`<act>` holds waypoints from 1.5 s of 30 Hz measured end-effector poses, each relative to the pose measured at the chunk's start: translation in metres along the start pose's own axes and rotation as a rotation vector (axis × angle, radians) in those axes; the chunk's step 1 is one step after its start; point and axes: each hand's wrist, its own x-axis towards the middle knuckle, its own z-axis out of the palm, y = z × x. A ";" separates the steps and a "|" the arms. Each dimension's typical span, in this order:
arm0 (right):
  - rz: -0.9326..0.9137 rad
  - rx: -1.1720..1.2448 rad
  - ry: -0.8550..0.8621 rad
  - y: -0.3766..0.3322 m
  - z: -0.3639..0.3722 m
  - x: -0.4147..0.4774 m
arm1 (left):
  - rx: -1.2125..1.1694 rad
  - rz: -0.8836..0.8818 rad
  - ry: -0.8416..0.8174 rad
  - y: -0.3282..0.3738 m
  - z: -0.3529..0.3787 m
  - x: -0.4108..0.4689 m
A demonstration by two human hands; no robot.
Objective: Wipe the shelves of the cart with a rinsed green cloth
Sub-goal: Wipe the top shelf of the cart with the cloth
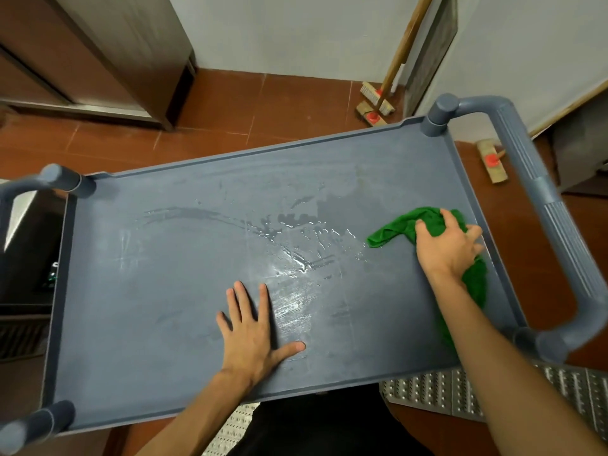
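Observation:
The grey-blue cart's top shelf [158,291] fills the middle of the view, with wet streaks and drops across its centre. My right hand [447,245] presses down on a green cloth [408,225] at the shelf's right end, near the raised rim; its fingers are spread over the bunched cloth, and part of the cloth trails back under my forearm. My left hand [253,330] lies flat on the shelf near the front edge, fingers spread and straight, holding nothing.
The cart's grey handle [543,199] loops around the right end, and another handle [29,185] is at the left. Brooms [378,106] lean against the white wall behind. A steel cabinet [108,54] stands at the back left. Perforated metal flooring [460,393] lies under the front edge.

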 end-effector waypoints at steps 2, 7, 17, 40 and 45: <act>-0.007 -0.021 -0.001 -0.016 0.011 0.000 | -0.007 0.005 0.028 0.000 0.001 0.001; -0.048 -0.058 -0.003 -0.044 0.030 -0.007 | 0.003 0.001 0.060 -0.001 0.002 0.002; -0.227 -0.073 -0.092 -0.103 0.072 -0.070 | -0.026 -0.003 0.104 0.001 0.002 0.003; -0.834 0.111 -0.723 -0.166 0.114 -0.223 | -0.154 0.060 0.018 -0.020 -0.009 -0.010; -0.560 0.383 -0.581 -0.138 0.080 -0.181 | -0.314 -0.048 0.292 -0.068 -0.005 -0.021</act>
